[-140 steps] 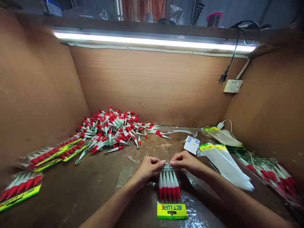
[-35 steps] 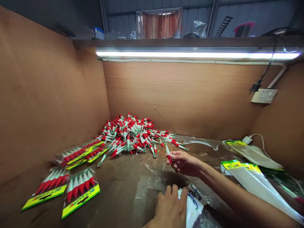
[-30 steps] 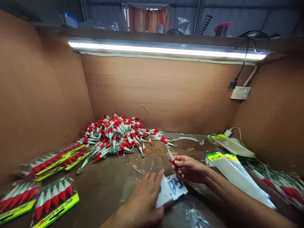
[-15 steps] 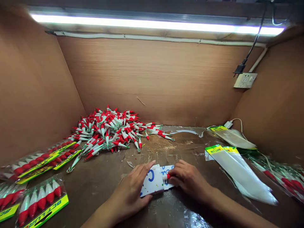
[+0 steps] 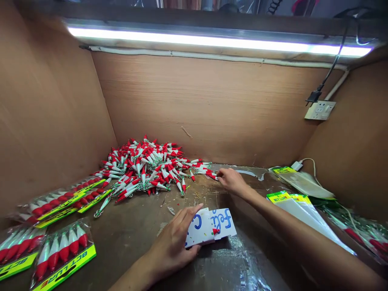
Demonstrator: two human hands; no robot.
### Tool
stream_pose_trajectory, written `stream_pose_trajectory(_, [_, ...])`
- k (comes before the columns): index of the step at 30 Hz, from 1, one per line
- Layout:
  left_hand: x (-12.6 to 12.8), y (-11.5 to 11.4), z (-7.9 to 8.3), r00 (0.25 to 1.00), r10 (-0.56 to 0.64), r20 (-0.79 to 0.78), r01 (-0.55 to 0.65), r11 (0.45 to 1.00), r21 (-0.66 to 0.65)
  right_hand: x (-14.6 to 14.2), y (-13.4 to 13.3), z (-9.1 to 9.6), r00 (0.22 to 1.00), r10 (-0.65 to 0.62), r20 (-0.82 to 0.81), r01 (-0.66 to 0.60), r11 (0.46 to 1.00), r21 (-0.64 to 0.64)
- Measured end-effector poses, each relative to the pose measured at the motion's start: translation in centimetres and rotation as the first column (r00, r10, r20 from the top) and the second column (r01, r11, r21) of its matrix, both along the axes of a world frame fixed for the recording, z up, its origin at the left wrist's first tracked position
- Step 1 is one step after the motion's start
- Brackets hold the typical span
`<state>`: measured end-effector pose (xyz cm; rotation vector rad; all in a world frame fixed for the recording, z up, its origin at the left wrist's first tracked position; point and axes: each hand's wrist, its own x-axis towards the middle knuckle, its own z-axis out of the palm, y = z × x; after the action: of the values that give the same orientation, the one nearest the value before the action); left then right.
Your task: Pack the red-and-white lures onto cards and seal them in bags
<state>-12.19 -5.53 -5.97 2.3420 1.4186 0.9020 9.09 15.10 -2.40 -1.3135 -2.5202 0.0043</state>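
Left hand clamps the card (red tip protruding); right hand at the lures, its grip unclear.

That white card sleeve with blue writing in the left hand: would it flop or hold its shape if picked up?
The white card sleeve will probably hold its shape: its edges look straight. It is likely light, since the projecting flap looks thin. If tilted, it may let something slide out: a red tip shows at its open end.

glossy lures, scuffed tabletop
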Motion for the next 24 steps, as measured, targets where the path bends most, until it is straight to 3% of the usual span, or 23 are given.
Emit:
stream_pose_trajectory(5, [-0.3, 0.1, 0.4, 1.000, 0.013, 0.008, -0.013, 0.999, 0.036, -3.1, 3.1, -1.0, 0.991, -0.077, 0.111, 0.077, 0.997, 0.010])
stream_pose_trajectory(13, [-0.6, 0.3, 0.6, 1.000, 0.008, -0.013, -0.007, 0.999, 0.033, -2.7, 3.4, -1.9, 0.980, -0.030, 0.197, 0.037, 0.999, -0.031])
stream_pose_trajectory(24, [-1.0, 0.3, 0.1, 0.998, -0.020, -0.067, 0.019, 1.000, -0.018, -5.8, 3.1, -1.9, 0.992, 0.051, 0.116, -0.032, 0.987, -0.159])
